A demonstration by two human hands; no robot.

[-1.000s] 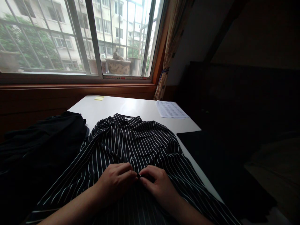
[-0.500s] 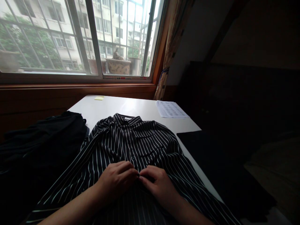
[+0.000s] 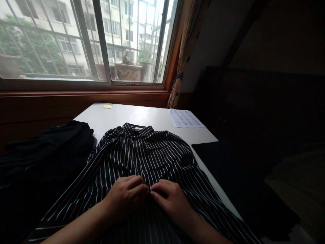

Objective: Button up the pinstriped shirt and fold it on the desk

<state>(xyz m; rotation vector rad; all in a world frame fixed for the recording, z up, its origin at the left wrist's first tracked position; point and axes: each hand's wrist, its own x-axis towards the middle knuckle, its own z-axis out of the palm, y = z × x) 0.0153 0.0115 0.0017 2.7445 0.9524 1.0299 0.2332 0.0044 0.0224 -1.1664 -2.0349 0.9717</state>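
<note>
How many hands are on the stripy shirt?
2. The left hand and the right hand are close together on the front of the striped shirt, below its collar.

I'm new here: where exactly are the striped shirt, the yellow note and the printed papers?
Striped shirt [image 3: 152, 161]: head view, on the chest part of its front.
Yellow note [image 3: 107, 106]: head view, middle of its face.
Printed papers [image 3: 186, 119]: head view, middle of the top sheet.
</note>
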